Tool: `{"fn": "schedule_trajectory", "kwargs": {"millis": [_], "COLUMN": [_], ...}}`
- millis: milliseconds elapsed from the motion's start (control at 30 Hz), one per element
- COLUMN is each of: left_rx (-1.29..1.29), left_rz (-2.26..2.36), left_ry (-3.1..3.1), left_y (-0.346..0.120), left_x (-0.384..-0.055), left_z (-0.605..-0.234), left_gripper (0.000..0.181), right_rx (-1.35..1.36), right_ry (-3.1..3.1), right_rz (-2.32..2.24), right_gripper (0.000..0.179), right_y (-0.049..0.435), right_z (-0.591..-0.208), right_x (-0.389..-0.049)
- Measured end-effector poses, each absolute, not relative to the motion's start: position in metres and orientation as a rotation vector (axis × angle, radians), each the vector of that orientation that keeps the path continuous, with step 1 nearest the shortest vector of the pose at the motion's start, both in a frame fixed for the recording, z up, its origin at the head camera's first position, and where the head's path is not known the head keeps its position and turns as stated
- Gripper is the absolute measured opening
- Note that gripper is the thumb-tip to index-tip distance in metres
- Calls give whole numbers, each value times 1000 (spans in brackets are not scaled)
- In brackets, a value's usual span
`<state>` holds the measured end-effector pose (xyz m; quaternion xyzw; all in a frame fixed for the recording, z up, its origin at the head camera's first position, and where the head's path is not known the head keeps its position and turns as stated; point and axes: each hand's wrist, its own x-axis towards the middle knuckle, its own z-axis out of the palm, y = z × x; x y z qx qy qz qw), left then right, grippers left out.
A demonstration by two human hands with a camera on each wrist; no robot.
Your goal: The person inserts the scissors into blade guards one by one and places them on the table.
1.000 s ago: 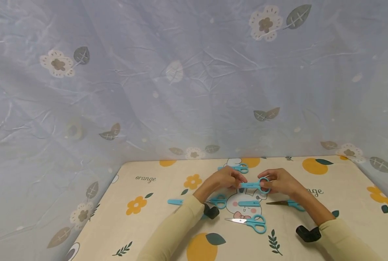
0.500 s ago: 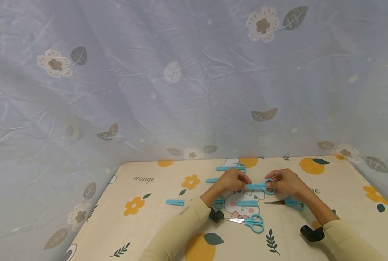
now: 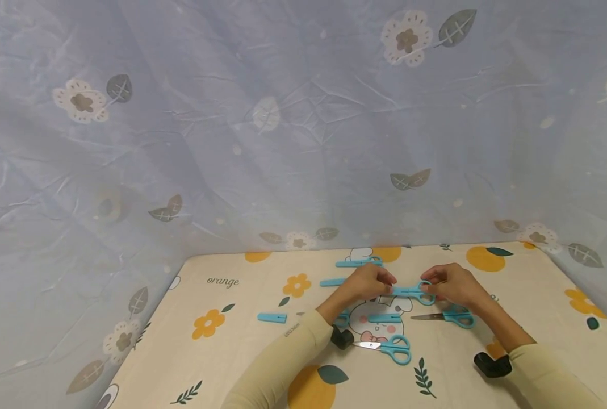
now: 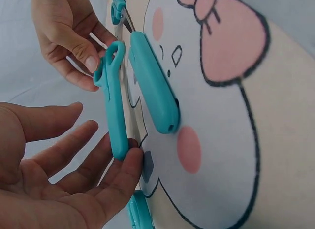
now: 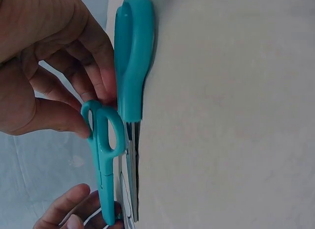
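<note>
A person's two hands meet over a cream table cloth printed with oranges and flowers (image 3: 221,363), a pair of small turquoise plastic scissors in a matching sheath (image 3: 410,291) lying level between them, above a printed rabbit. The right hand (image 3: 455,283) pinches the finger loops between thumb and fingers; the left hand (image 3: 368,282) is spread, its thumb well apart from the sheath and other fingers touching the sheath's tip. Whether the pair touches the cloth cannot be told.

Room is tightest on the near side, where a loose turquoise sheath (image 3: 384,318) lies on the rabbit's face and dark-bladed turquoise scissors (image 3: 451,316) lie below the right hand. Nearer the camera are bright-bladed turquoise scissors (image 3: 388,345); another turquoise pair (image 3: 342,320) is partly hidden by the left wrist.

Beyond the left hand lie a second turquoise sheath (image 3: 331,282) and sheathed turquoise scissors (image 3: 354,263), the latter near the far edge, where the table meets a pale blue-grey floral sheet (image 3: 323,170). Leftward, past a third turquoise sheath (image 3: 272,317), a broad stretch of printed cloth runs to the table's edge.
</note>
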<state>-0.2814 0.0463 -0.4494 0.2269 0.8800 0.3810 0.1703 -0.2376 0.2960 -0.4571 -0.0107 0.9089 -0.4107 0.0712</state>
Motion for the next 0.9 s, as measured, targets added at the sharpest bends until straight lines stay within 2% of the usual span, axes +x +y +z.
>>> {"fn": "schedule_trajectory", "kwargs": {"millis": [600,900], "left_rx": [689,701], "left_rz": [1060,1084], "left_ry": [2521,2517], "left_y": [34,11], "left_x": [-273,-267], "left_z": [-444,-440], "left_gripper": [35,43], "right_rx": [-94,-167], "right_ry": [2745,2794], "right_rz": [-1137,-1033], "right_gripper": [40,54], "right_y": [317,333], "right_z": [-454,-453], "right_x": [-227,-212]}}
